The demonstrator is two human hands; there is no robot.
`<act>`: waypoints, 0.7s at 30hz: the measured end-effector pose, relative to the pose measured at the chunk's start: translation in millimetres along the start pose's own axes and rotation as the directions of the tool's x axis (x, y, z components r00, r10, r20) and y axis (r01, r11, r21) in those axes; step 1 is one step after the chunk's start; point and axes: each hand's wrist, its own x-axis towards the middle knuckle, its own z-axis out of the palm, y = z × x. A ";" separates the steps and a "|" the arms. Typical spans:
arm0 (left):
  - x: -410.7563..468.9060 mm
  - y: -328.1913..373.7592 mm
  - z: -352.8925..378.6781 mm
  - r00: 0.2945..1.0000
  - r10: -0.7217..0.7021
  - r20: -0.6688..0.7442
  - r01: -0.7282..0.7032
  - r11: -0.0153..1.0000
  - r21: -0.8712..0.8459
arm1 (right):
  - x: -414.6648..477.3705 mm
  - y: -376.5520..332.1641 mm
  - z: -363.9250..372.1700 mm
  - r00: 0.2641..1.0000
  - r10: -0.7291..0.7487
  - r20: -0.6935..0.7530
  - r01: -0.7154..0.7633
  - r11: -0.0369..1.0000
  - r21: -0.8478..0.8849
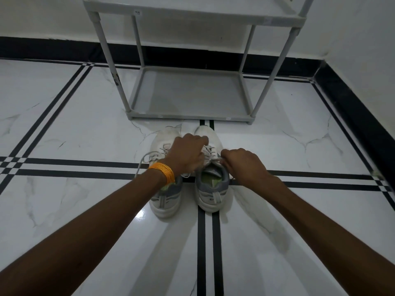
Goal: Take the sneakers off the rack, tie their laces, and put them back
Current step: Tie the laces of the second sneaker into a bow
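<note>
Two white and grey sneakers stand side by side on the floor, toes toward the rack. The left sneaker [165, 201] has loose laces trailing off to its left. Over the right sneaker [210, 193] both hands work the laces [210, 151]. My left hand [188, 155], with an orange band on its wrist, reaches across and pinches a lace near the tongue. My right hand [241, 165] grips the other lace end at the sneaker's right side. The grey shoe rack [190, 95] stands just beyond the sneakers, its bottom shelf bare.
The floor is glossy white marble tile with black stripe lines [209, 242]. A black skirting [64, 50] runs along the white walls behind and to the right of the rack. An upper rack shelf [192, 11] shows at the top edge.
</note>
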 end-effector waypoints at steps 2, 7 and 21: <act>1.6 4.4 9.4 0.995 0.089 0.041 -0.083 0.989 -0.124 | 0.7 -1.2 1.0 1.000 -0.006 0.009 0.006 1.000 0.002; 2.6 5.1 20.7 0.991 0.131 0.038 -0.123 0.977 -0.174 | -0.5 -4.6 3.6 0.997 -0.019 0.069 0.018 1.000 0.006; -5.9 17.7 24.6 0.976 -0.127 -0.179 0.111 0.989 -0.098 | 0.2 -9.7 20.8 0.997 0.068 0.036 -0.065 0.994 -0.083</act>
